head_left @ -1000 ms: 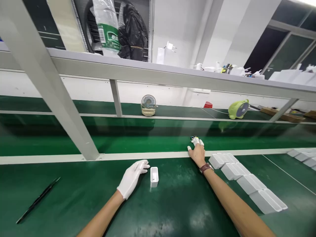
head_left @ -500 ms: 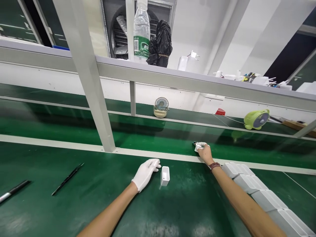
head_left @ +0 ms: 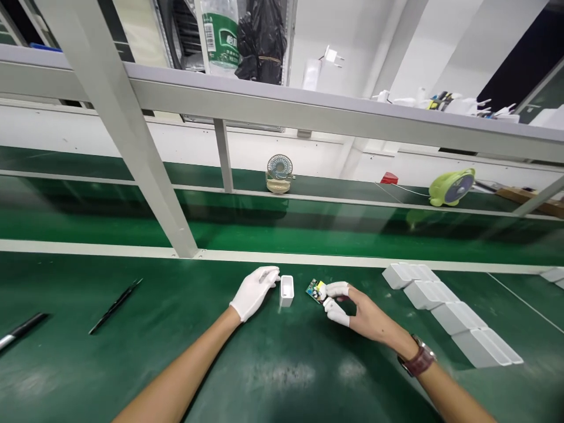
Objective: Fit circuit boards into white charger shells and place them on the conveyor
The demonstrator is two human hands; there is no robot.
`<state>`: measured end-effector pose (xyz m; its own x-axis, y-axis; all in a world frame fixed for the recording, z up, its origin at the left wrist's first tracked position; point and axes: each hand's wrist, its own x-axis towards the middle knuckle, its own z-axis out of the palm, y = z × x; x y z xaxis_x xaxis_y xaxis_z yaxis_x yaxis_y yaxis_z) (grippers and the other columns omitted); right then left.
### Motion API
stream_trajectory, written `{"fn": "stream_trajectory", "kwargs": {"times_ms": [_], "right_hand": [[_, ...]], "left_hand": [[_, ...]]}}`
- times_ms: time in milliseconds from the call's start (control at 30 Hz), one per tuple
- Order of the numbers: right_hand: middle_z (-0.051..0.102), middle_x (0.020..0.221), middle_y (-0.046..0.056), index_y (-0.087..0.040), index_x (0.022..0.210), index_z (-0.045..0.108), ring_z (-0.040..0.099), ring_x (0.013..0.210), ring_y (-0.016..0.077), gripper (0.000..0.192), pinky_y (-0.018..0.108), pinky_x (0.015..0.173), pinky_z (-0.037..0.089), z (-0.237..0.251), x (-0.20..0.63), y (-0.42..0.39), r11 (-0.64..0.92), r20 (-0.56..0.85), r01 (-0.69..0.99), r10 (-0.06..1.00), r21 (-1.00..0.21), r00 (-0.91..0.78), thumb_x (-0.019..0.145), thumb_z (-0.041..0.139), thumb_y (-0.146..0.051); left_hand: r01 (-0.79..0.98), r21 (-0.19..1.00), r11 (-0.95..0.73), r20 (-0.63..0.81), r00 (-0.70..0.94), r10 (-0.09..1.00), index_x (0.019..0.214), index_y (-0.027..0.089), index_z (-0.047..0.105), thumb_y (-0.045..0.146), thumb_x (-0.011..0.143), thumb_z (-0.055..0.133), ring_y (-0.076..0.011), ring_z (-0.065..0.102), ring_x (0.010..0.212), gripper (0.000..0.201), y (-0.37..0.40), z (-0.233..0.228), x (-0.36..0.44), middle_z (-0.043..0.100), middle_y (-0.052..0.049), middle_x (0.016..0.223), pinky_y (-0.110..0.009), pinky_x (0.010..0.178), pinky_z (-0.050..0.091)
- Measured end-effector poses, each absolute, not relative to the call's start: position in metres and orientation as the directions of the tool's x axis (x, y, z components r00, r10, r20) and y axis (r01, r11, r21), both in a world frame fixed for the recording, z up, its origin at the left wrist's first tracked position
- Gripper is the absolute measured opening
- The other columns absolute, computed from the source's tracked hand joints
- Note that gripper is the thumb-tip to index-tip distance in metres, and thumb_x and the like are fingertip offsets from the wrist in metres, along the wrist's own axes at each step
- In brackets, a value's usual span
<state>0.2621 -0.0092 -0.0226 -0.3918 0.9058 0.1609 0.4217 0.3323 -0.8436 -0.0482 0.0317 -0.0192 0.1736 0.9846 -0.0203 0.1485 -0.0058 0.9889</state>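
My right hand, with white covers on some fingertips, pinches a small circuit board at its right end. Green board, a yellow part and other components show on its free side. A small white plastic case stands upright between my hands, its open top showing a hollow inside. Just left of the case, my left hand in a white glove rests on the green bench with fingers extended and nothing in them. Its fingertips come close to the case; whether they touch it I cannot tell.
Several white cases lie in a row on the right. Tweezers and a black pen-like tool lie on the left. Behind the bench edge runs a green belt, with a slanted metal post and a small fan beyond.
My right hand has come back from over the green belt with the circuit board, which is now right of the white case. My left hand stays beside the case. The view has tilted down.
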Motion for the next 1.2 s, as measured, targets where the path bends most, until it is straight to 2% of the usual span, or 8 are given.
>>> {"fn": "stream_trajectory", "kwargs": {"times_ms": [100,233,367,567,700,833,933,1200], "right_hand": [[0.053,0.142,0.008,-0.029,0.137,0.052,0.049,0.132,0.0285,0.056,0.048,0.113,0.039,-0.017,0.266,-0.016,0.427,0.2,0.64,0.895,-0.638,-0.398,0.086,0.07,-0.044],[0.056,0.139,0.016,-0.018,0.144,0.045,0.05,0.131,0.0342,0.071,0.05,0.108,0.043,-0.024,0.253,-0.009,0.407,0.194,0.796,0.913,-0.449,-0.358,0.085,0.068,-0.05],[0.066,0.12,0.019,-0.011,0.134,0.055,0.063,0.112,0.035,0.055,0.047,0.096,0.049,-0.03,0.233,0.001,0.396,0.184,0.849,0.918,-0.35,-0.353,0.084,0.067,-0.033],[0.067,0.116,0.017,-0.015,0.117,0.063,0.064,0.106,0.0329,0.037,0.044,0.094,0.049,-0.037,0.229,0.005,0.403,0.238,0.836,0.912,-0.372,-0.334,0.081,0.061,-0.022],[0.068,0.109,0.014,-0.015,0.12,0.061,0.065,0.101,0.0305,0.038,0.043,0.09,0.053,-0.039,0.235,0.003,0.392,0.26,0.81,0.917,-0.436,-0.303,0.082,0.058,-0.023],[0.061,0.125,0.011,-0.021,0.135,0.052,0.065,0.106,0.0239,0.046,0.036,0.087,0.057,-0.036,0.238,-0.003,0.494,0.385,0.667,0.866,-0.558,-0.32,0.089,0.056,-0.025],[0.057,0.132,0.012,-0.023,0.139,0.049,0.064,0.11,0.0237,0.048,0.038,0.091,0.058,-0.032,0.238,-0.008,0.586,0.529,0.525,0.803,-0.618,-0.273,0.092,0.058,-0.024],[0.056,0.133,0.012,-0.026,0.139,0.051,0.065,0.108,0.0237,0.051,0.036,0.086,0.061,-0.02,0.234,-0.022,0.681,0.605,0.405,0.73,-0.61,-0.317,0.09,0.063,-0.018]], "left_hand": [[0.212,0.976,-0.047,0.007,0.184,0.983,0.117,0.015,0.063,0.055,0.088,0.056,-0.0262,0.066,0.11,0.05,0.031,-0.022,-0.047,0.069,-0.012,0.121,-0.04,0.096,0.053],[0.338,0.932,-0.127,0.06,0.202,0.978,0.122,0.016,0.061,0.046,0.087,0.06,-0.0254,0.065,0.112,0.046,0.026,-0.023,-0.044,0.067,-0.012,0.122,-0.04,0.099,0.051],[0.438,0.882,-0.177,0.094,0.205,0.974,0.128,0.018,0.058,0.034,0.074,0.074,-0.0254,0.062,0.115,0.059,0.017,-0.021,-0.037,0.063,-0.01,0.126,-0.042,0.102,0.049],[0.587,0.787,-0.191,0.093,0.193,0.977,0.142,0.02,0.048,0.039,0.054,0.089,-0.0348,0.051,0.129,0.098,0.013,-0.027,-0.033,0.056,-0.013,0.139,-0.051,0.111,0.039],[0.665,0.71,-0.232,0.116,0.215,0.97,0.13,0.024,0.059,0.041,0.058,0.087,-0.0352,0.054,0.123,0.079,0.01,-0.026,-0.031,0.061,-0.01,0.131,-0.053,0.107,0.04],[0.63,0.717,-0.297,0.174,0.25,0.952,0.115,0.024,0.063,0.029,0.064,0.083,-0.0272,0.062,0.109,0.055,0.007,-0.021,-0.028,0.065,-0.005,0.115,-0.045,0.1,0.048],[0.609,0.711,-0.351,0.219,0.283,0.934,0.119,0.023,0.06,0.025,0.065,0.082,-0.0263,0.061,0.112,0.058,0.006,-0.021,-0.028,0.062,-0.007,0.12,-0.043,0.102,0.048],[0.574,0.611,-0.546,0.385,0.388,0.838,0.136,0.023,0.049,0.023,0.067,0.08,-0.0269,0.058,0.115,0.075,0.0,-0.03,-0.026,0.056,-0.011,0.124,-0.044,0.101,0.051]]}}
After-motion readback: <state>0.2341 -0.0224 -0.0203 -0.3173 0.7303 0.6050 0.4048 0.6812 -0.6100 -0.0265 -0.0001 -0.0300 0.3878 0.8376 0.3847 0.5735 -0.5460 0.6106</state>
